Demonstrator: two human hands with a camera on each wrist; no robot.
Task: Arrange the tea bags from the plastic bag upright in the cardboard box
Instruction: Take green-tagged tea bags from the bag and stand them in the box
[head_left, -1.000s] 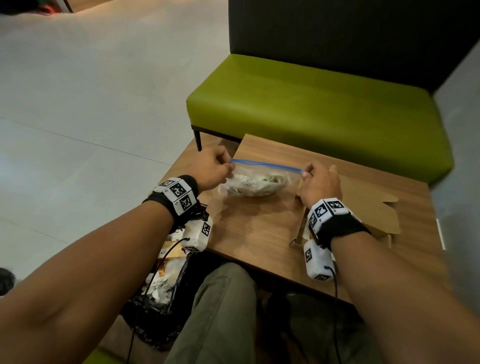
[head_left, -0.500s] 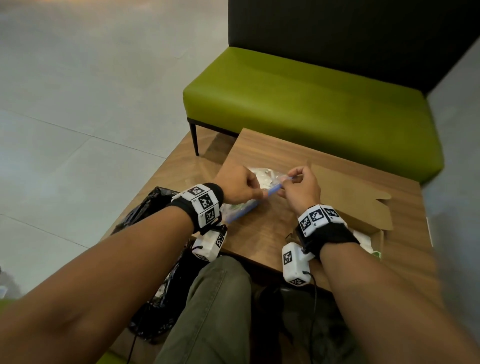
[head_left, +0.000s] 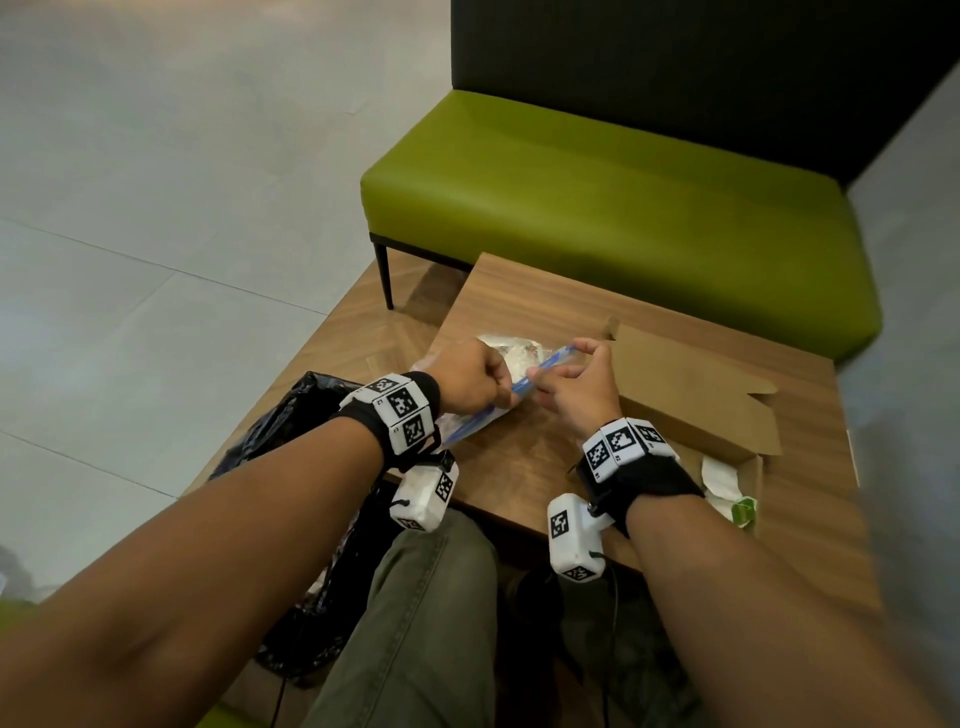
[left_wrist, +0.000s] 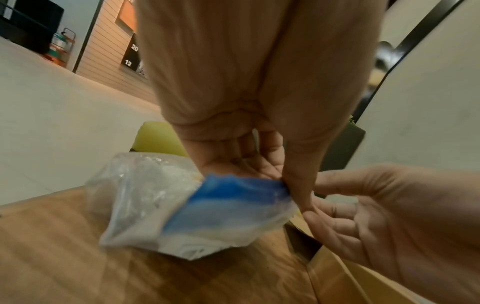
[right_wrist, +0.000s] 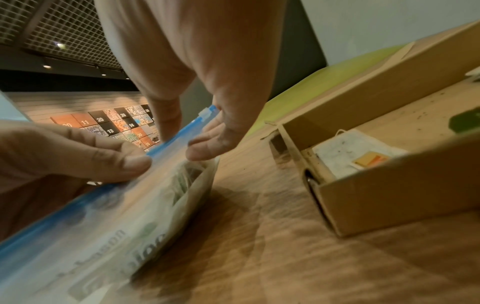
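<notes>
plastic bag (head_left: 498, 358) lies on the wooden table (head_left: 524, 467), between the two hands, its blue zip strip (head_left: 524, 382) running diagonally. left hand (head_left: 470, 382) pinches the strip near its middle, thumb against curled fingers. right hand (head_left: 579, 387) pinches the same strip just beside it, thumb and forefinger on either face; the right wrist view shows a white slider (right_wrist: 206, 113) at the strip's far end. tea bags (right_wrist: 182, 183) show inside the bag, blurred. cardboard box (head_left: 691, 410) sits open just right of the bag, its lid flap leaning back; a few tea bags lie flat in it (head_left: 719, 480). green bench (head_left: 597, 208) beyond the table.
</notes>
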